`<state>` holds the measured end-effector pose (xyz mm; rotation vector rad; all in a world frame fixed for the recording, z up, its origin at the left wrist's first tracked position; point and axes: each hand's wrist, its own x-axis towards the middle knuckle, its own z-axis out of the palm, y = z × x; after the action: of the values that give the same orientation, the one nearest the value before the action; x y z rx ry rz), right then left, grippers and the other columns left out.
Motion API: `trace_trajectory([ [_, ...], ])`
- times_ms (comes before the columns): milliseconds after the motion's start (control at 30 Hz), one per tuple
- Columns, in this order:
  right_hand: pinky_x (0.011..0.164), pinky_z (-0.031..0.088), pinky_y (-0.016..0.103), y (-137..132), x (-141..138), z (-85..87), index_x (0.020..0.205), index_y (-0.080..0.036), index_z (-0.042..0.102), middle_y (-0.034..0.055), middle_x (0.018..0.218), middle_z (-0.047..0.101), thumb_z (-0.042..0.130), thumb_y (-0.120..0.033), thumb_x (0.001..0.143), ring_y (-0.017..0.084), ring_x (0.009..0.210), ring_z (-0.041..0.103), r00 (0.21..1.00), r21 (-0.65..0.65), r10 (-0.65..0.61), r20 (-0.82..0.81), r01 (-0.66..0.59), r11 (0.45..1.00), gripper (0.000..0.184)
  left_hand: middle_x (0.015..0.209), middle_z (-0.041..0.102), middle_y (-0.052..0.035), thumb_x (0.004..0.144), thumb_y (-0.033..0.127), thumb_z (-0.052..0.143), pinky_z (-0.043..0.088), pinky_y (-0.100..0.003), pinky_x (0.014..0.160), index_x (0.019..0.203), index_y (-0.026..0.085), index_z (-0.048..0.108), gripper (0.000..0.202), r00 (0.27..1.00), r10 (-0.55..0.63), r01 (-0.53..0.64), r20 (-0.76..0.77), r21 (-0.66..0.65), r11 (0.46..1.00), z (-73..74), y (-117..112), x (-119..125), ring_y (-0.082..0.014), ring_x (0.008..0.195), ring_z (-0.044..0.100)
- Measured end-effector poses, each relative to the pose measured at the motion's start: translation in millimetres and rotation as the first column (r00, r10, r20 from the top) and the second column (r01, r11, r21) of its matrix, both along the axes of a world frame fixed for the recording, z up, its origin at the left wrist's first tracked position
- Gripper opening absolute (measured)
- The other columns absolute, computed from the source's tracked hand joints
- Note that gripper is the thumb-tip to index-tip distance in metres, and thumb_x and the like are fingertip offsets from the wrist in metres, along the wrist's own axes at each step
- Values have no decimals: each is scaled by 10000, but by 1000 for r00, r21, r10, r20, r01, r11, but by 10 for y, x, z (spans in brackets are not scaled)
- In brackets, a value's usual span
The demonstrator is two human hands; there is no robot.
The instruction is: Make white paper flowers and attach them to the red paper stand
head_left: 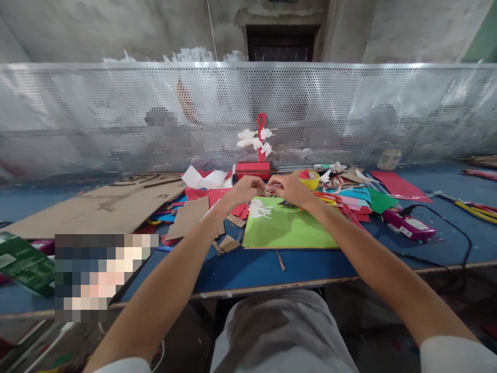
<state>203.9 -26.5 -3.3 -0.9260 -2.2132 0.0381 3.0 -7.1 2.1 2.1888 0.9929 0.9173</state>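
Note:
My left hand (248, 187) and my right hand (289, 187) meet above the back edge of a lime-green sheet (295, 230). Their fingertips are pinched together around something small and whitish, too small and too hidden to name. White paper cut-outs (260, 208) lie on the left part of the sheet, just below my left hand. Straight behind my hands stands a red strip with a looped top (261, 122) on a red box-like base (253, 170). White crumpled flower shapes (257, 143) are fixed along the strip.
Cardboard (104, 204) covers the left of the blue table (236, 274). Yellow tape (309, 180), coloured papers and orange-handled scissors (328, 197) lie right of my hands. Farther right are a purple corded device (409, 226) and yellow-handled pliers (476, 211). A perforated metal screen (330, 103) closes the back.

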Motion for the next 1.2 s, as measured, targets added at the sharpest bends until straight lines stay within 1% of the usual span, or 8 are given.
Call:
trace_trajectory([
  [133,659,355,255,-9,-9,0,951,-199,698,18,769,698,620,-309,881,153,664,580,1000,11,-10,-14,10,1000,152,649,642,-29,743,260,642,420,-232,570,771,115,676,151,1000,12,-12,8,-21,1000,0,-3,4,-112,582,544],
  [233,665,363,254,0,-6,3,938,-203,713,16,795,710,618,-302,882,151,676,585,1000,15,-11,-19,11,1000,148,661,653,-28,743,252,644,438,-234,583,789,117,680,147,1000,4,-4,13,-27,1000,2,-9,5,-115,591,556],
  [467,773,407,303,66,19,4,911,-212,770,52,894,748,618,-318,896,200,814,626,1000,65,-24,-5,24,998,186,665,656,-32,776,233,624,445,-241,589,795,117,689,135,999,22,-22,-25,10,1000,43,-48,7,-119,595,560],
  [600,797,414,312,95,20,-9,937,-202,772,58,901,747,602,-268,905,202,825,616,999,89,-3,48,-1,996,185,651,646,-34,784,219,611,431,-237,572,791,105,684,136,999,36,-36,-37,1,999,59,-66,16,-119,586,552],
  [733,833,405,315,109,14,-21,928,-183,752,67,925,733,586,-220,903,207,874,605,998,117,-21,59,14,993,171,686,665,-45,786,214,597,437,-236,582,785,105,682,139,998,42,-41,-39,19,999,75,-83,21,-124,611,570],
  [833,816,399,309,113,14,-25,914,-173,731,72,920,712,574,-215,907,201,861,598,998,122,-27,50,20,992,163,713,680,-49,782,210,593,448,-239,599,785,109,685,137,998,36,-34,-47,44,998,85,-94,19,-128,630,582],
  [1033,775,382,288,97,19,-12,892,-166,710,66,885,686,540,-211,922,192,847,590,999,96,-22,43,18,995,178,701,673,-49,784,216,595,451,-233,592,799,108,681,139,999,30,-28,-37,36,999,80,-95,17,-123,616,578],
  [1200,736,368,269,58,10,23,860,-162,709,57,860,679,529,-220,932,174,808,580,998,82,-42,47,38,996,201,710,674,-49,776,212,600,457,-228,605,792,102,676,135,1000,12,-11,-27,54,999,78,-85,6,-121,631,583],
])
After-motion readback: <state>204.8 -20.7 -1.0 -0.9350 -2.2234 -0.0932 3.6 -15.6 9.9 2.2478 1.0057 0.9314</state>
